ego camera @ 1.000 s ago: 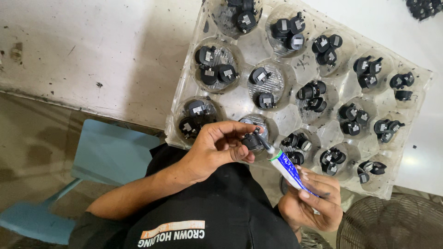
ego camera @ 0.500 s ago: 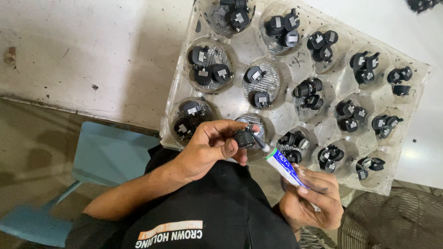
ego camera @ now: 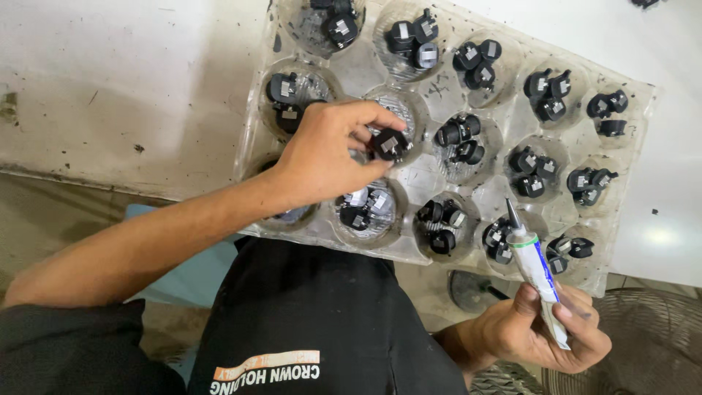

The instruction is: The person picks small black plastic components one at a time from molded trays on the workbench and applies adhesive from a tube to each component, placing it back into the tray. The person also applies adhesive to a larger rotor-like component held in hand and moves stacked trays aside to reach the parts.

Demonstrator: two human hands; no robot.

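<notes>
Pinching a small black part (ego camera: 390,143) between thumb and fingertips, the left hand (ego camera: 329,150) reaches out over a clear plastic tray (ego camera: 431,174), fingers closed narrow around the piece. The part hangs above the cup near the tray's middle, at about 12 o'clock from the person's chest; whether it touches the cup's floor cannot be told.

The right hand (ego camera: 545,333) sits low at about 4 o'clock, just off the tray's near edge, curled firmly round a white tube (ego camera: 537,267) with blue print. The tube's dark pointed nozzle (ego camera: 513,216) aims up toward 11 o'clock and overlaps the tray's near row. Hand and tube are well apart from the pinched part.

The tray lies tilted across a worn white table (ego camera: 110,80), its round cups each holding two or three more black parts (ego camera: 413,40). At 6 o'clock from the left hand, one cup holds parts with pale labels (ego camera: 364,205).

Below, the person's black shirt (ego camera: 307,322) fills the lower middle. A light blue stool (ego camera: 197,267) shows at 8 o'clock beside the left forearm, and a wire fan guard (ego camera: 643,344) sits at 4 o'clock behind the right hand.
</notes>
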